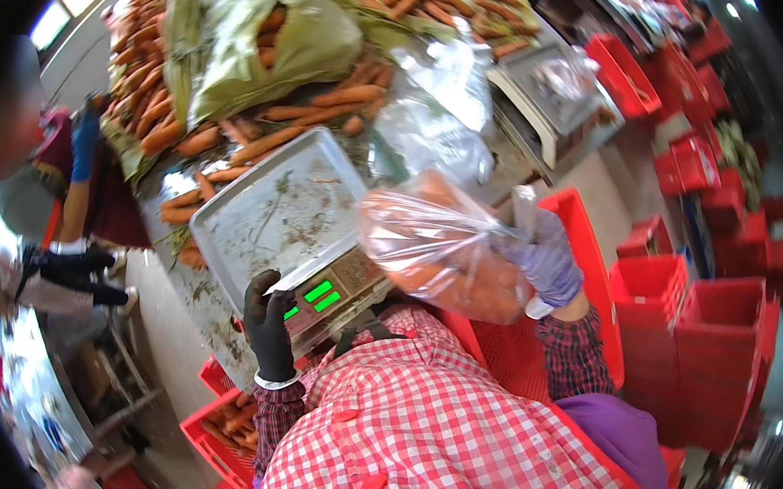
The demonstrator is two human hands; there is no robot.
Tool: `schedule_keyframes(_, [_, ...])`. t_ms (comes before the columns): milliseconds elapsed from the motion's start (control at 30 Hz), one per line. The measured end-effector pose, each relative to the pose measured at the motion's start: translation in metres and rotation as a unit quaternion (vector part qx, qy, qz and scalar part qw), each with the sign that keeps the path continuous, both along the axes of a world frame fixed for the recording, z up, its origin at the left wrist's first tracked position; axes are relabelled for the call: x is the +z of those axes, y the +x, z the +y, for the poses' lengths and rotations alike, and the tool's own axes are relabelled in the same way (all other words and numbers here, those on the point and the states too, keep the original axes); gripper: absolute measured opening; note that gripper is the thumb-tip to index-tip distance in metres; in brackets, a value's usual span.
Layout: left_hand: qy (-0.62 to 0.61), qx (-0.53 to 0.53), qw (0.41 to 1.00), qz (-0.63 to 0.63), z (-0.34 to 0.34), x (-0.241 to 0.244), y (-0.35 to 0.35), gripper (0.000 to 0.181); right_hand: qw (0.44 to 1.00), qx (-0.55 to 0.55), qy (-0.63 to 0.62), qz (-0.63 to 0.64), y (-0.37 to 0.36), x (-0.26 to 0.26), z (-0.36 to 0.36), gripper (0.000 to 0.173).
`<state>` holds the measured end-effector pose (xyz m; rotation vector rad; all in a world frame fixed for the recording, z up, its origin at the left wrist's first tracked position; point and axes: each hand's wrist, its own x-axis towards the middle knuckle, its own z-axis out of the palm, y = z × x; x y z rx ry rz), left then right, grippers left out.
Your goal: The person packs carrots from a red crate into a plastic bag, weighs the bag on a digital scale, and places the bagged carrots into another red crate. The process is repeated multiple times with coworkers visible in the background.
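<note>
My right hand (550, 255), in a purple glove, grips the gathered neck of a clear plastic bag of carrots (426, 247). The bag hangs over the near right corner of a digital scale and partly over a red plastic crate (582, 261). My left hand (270, 325), in a black glove, is at the left end of the scale's lit green display (321, 294), its fingers curled and holding nothing that I can see. The scale's metal pan (284, 197) carries only dirt and plant scraps.
Loose carrots (334, 107) and a green woven sack (277, 39) lie beyond the pan. Clear plastic bags (436, 130) are heaped beside a second scale (551, 98). A co-worker's blue-gloved hand (84, 141) is at the left. Red crates (711, 342) stand stacked at right; another crate (211, 431) holds carrots.
</note>
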<state>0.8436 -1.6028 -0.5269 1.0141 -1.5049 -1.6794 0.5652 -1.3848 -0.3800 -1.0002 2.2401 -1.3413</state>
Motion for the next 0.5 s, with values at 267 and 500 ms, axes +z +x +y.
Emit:
schedule_keyframes(267, [0.009,-0.113,0.993,-0.027,-0.010,0.016,-0.046,0.029,0.947,-0.286,0.083,-0.118,-0.009,-0.070,0.155,0.027])
schedule_keyframes(500, [0.007,-0.126,0.992,-0.015,-0.016,0.039,-0.077,0.030,0.829,-0.489,0.075,-0.263,-0.012,-0.234,0.211,0.012])
